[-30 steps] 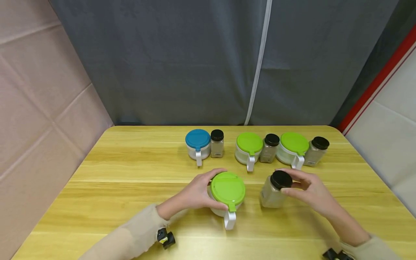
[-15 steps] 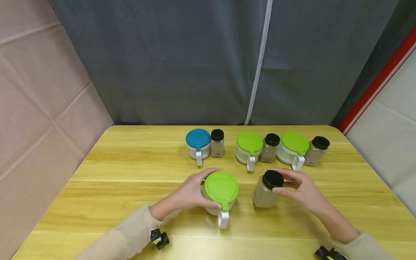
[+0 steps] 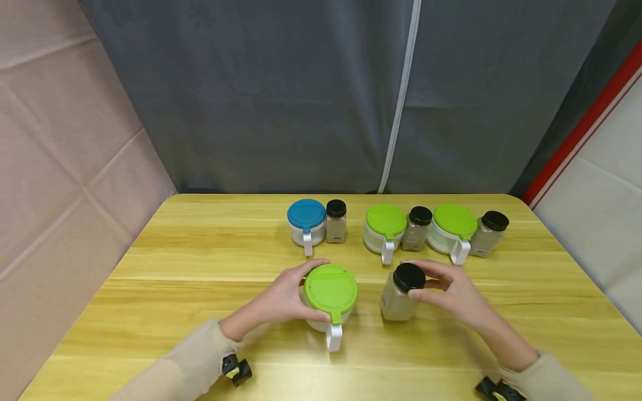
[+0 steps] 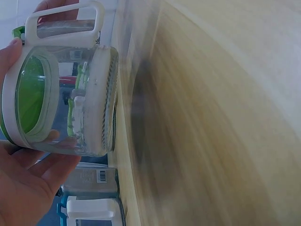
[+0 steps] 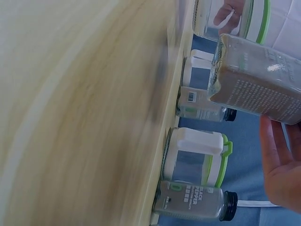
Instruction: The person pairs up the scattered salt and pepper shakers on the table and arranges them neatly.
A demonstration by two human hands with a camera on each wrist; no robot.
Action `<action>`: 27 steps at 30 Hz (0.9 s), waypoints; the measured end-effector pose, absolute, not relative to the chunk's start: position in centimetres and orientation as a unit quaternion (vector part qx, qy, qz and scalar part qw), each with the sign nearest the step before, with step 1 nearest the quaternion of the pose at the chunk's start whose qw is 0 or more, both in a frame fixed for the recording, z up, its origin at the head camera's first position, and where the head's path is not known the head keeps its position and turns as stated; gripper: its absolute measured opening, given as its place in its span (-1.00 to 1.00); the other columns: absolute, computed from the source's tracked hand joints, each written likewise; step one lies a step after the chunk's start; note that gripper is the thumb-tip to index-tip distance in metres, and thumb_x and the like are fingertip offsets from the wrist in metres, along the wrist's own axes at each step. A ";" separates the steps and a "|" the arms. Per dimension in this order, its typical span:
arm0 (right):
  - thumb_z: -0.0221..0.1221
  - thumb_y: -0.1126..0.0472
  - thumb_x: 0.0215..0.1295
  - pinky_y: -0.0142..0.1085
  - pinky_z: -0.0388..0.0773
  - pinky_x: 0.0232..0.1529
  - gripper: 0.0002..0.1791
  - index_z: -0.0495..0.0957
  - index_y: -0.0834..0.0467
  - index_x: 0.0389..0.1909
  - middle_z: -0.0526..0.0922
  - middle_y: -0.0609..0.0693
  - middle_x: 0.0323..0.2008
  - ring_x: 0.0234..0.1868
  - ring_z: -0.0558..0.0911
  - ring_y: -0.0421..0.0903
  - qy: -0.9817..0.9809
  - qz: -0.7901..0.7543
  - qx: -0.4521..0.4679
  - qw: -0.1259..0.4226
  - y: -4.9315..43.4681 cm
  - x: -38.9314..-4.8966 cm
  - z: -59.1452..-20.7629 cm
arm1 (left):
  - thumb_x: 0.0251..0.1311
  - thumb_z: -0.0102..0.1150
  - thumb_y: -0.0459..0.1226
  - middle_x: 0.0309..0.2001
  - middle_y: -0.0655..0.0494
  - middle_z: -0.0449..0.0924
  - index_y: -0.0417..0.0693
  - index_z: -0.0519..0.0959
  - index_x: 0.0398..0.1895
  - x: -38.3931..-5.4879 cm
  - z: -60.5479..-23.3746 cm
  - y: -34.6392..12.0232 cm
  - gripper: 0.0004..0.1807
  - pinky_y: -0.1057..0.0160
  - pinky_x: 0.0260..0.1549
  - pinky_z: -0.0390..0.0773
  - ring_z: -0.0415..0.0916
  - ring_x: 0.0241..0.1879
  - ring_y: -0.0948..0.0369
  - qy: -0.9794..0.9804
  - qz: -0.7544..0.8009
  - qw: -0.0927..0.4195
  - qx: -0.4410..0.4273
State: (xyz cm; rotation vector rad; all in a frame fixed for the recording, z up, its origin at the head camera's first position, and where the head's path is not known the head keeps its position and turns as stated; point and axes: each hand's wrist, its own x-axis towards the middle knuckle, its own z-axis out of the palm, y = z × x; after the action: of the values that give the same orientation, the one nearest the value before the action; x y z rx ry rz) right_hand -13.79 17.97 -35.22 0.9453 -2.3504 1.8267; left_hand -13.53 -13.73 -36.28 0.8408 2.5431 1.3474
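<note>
My left hand (image 3: 281,298) grips a clear glass seasoning jar (image 3: 331,289) with a green lid and white handle, thumb and fingers spread round its sides. In the left wrist view this seasoning jar (image 4: 70,101) hangs above the wood, its shadow apart from its base. To the right, my right hand (image 3: 453,292) holds a square spice bottle (image 3: 396,303) by its black cap, tilted slightly. The right wrist view shows the spice bottle (image 5: 256,77) off the table, with brownish powder inside; the print is too blurred to read. A gap separates the two held things.
Along the back of the wooden table (image 3: 200,250) stand a blue-lidded jar (image 3: 306,217), two green-lidded jars (image 3: 385,223), and several black-capped spice bottles (image 3: 336,223). One spice bottle (image 5: 190,200) reads black pepper. A grey curtain (image 3: 281,100) hangs behind the far edge.
Both hands have moved steadily left, carrying the green-lidded seasoning jar and the spice bottle together at about the same spacing. The back row has stayed in place.
</note>
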 end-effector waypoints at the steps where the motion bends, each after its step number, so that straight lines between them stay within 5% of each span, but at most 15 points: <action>1: 0.21 0.54 -0.06 -0.37 0.48 -0.22 -0.51 0.38 0.48 -0.01 0.54 -0.12 -0.08 -0.13 0.51 -0.20 -0.753 0.586 0.301 0.007 17.9 -13.8 -35.2 | -0.40 0.45 0.03 0.01 0.24 0.40 0.06 0.19 0.22 -13.5 -36.3 -13.8 -0.01 0.29 -0.06 0.36 0.34 -0.01 0.33 0.846 0.449 0.073 0.279; 7: 0.23 0.52 -0.06 -0.34 0.49 -0.23 -0.50 0.37 0.49 -0.02 0.53 -0.18 -0.08 -0.14 0.51 -0.21 -0.754 0.585 0.298 -0.002 17.2 -13.9 -35.5 | -0.40 0.49 -0.10 0.03 0.19 0.39 0.00 0.19 0.22 -13.2 -35.9 -14.3 -0.01 0.25 -0.04 0.35 0.33 0.01 0.27 0.841 0.458 0.079 0.275; 19: 0.24 0.50 -0.07 -0.29 0.51 -0.25 -0.53 0.42 0.45 -0.05 0.54 -0.07 -0.09 -0.16 0.52 -0.18 -0.743 0.589 0.318 -0.006 15.8 -14.2 -35.8 | -0.41 0.45 0.02 0.00 0.23 0.41 0.06 0.20 0.21 -13.3 -36.2 -15.8 -0.02 0.25 -0.07 0.37 0.35 -0.02 0.29 0.847 0.449 0.060 0.279; 27: 0.25 0.48 -0.06 -0.28 0.51 -0.24 -0.53 0.43 0.42 -0.04 0.54 0.01 -0.08 -0.15 0.53 -0.17 -0.740 0.593 0.316 -0.009 14.8 -14.4 -36.0 | -0.38 0.49 -0.22 0.00 0.07 0.43 -0.14 0.19 0.21 -12.5 -34.4 -16.0 -0.03 0.21 -0.06 0.37 0.36 -0.01 0.18 0.848 0.449 0.069 0.273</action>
State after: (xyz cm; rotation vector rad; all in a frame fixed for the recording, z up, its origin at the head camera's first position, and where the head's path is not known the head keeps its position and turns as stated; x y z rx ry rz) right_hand -14.38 14.75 -36.01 1.0003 -2.3400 1.8741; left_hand -12.50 -16.04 -34.39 0.8205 2.5536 1.3514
